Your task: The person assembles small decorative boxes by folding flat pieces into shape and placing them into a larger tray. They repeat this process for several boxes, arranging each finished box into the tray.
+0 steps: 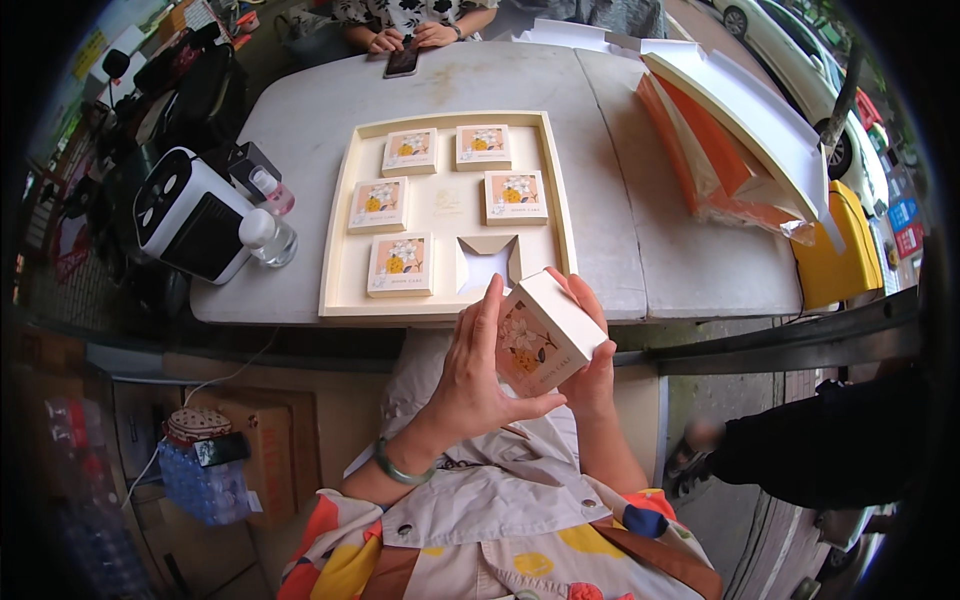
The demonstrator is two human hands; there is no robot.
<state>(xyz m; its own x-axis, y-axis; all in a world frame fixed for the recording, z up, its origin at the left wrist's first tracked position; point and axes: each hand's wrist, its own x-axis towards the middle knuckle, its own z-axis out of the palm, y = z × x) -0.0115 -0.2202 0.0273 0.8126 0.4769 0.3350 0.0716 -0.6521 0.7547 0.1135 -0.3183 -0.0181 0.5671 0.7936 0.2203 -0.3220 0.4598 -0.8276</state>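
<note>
Between both hands, just off the table's near edge, I hold a small mooncake box (548, 337), cream-white with a floral print, tilted. My left hand (475, 365) presses its left side and lower edge with fingers and thumb. My right hand (592, 370) wraps its right side and far corner. Beyond them a shallow cream tray (448, 305) lies on the table. Several matching mooncake boxes sit in it, among them one at the near left (400, 265) and one at the right (515, 197). At the near right of the tray, a square opening (487, 265) shows a pale bottom.
On the grey table (620, 250), a white device with a dark grille (195, 215), a clear bottle (270, 240) and a pink spray bottle (270, 190) stand left. Orange packaging (715, 150) lies right, near a yellow case (835, 250). Across, a person's hands hold a phone (402, 60).
</note>
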